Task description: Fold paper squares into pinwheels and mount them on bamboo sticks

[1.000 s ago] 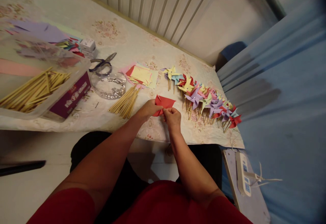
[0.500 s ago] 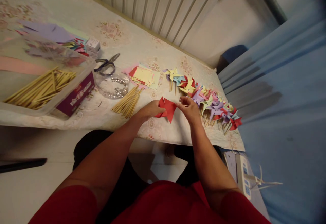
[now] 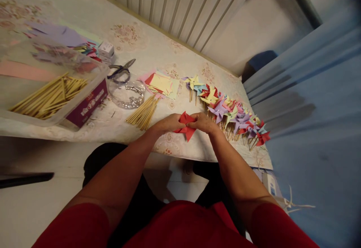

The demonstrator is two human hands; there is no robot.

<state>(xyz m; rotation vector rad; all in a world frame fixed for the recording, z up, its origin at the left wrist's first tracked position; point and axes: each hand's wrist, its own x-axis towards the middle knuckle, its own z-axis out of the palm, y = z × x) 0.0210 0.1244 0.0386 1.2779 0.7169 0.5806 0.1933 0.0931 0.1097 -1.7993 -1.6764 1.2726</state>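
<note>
A red paper square point(image 3: 186, 125), partly folded into points, is held between both my hands over the table's front edge. My left hand point(image 3: 167, 123) pinches its left side and my right hand point(image 3: 203, 122) pinches its right side. Just right of them lies a row of finished paper pinwheels point(image 3: 229, 111) in several colours on sticks. A loose bundle of wooden sticks point(image 3: 142, 113) lies on the table to the left of my left hand.
A clear box of sticks point(image 3: 50, 96) stands at the left. Behind it lie scissors point(image 3: 120, 70), a round clear lid point(image 3: 126, 94), a stack of coloured paper squares point(image 3: 161, 83) and purple sheets point(image 3: 58, 34). A blue cloth point(image 3: 313, 108) fills the right side.
My right hand moved up from the paper's lower corner to its right side and closed in. The red paper went from a flat sheet to a folded, pointed shape.
</note>
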